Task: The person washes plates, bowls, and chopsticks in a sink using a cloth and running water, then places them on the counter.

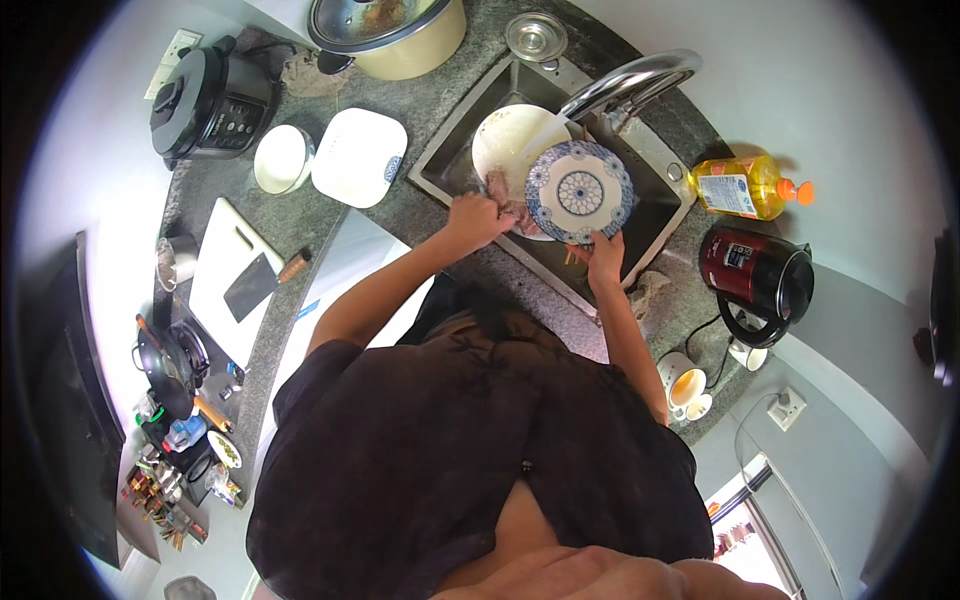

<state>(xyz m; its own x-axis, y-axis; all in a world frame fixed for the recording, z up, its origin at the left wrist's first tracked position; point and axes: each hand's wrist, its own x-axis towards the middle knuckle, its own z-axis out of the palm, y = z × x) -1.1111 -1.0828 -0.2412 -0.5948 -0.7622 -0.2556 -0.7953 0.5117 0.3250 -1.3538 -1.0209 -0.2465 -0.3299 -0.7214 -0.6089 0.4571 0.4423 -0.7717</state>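
Observation:
My right hand (pixel 606 262) grips the lower edge of a blue-and-white patterned plate (pixel 580 193), tilted over the sink (pixel 652 247). My left hand (pixel 478 223) is closed on a reddish-brown cloth (pixel 517 212) just left of that plate. Behind both lies a large white dish (pixel 510 139) with dark specks, and water from the curved chrome faucet (pixel 637 75) runs onto it. Orange chopstick-like sticks (pixel 576 255) show beneath my right hand. How far the patterned plate overlaps the white dish below cannot be told.
Left of the sink are a square white plate (pixel 358 157), a white bowl (pixel 281 159), and a cutting board (pixel 225 274) bearing a cleaver (pixel 252 288). A pot (pixel 405 45) stands behind. At right are yellow dish soap (pixel 735 187), a red-black kettle (pixel 750 277) and mugs (pixel 681 381).

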